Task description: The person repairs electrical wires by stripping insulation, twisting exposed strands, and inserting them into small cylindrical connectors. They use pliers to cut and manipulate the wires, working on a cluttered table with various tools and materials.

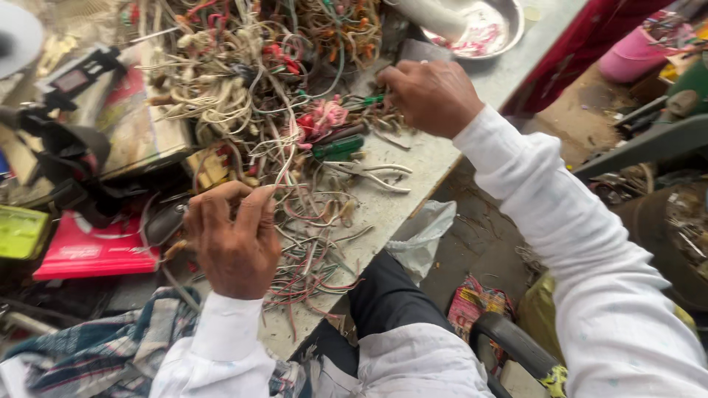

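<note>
- Left hand (234, 243): closed in a pinch on thin pale wire ends (284, 173) near the front edge of the table (413, 158); thumb and fingers narrow, strands rising from the fingertips toward the heap.
- Right hand (431, 96): curled down onto the right fringe of the wire tangle (251, 81), by the table's right edge; fingertips hidden among the strands, so what is actually held cannot be told.
- Wire tangle: heaped across the middle and far side of the table, red, green, white and orange strands knotted together; loose offcuts (313, 258) spread toward the front edge.
- Advised handling, as a judgement: keep the pinch close to the strand ends, draw along the strand's own line rather than across the heap, steady the heap with the other hand to avoid tightening knots.
- Tools lying close: metal pliers (369, 175) flat on the table between the two hands, green-handled screwdriver (338, 147) just beyond, both touching stray wires.
- Containers: round metal bowl (483, 29) at the far right corner, pinkish-white residue inside, a pale cylindrical object leaning on its rim; contents otherwise unclear.
- Small yellow-green box (22, 232) at the left edge, lid shut, contents not visible.
- Pink bucket (630, 55) off the table at upper right, on the floor; interior too small to tell.
- Red flat case (92, 250) beside the left hand, closed.
</note>
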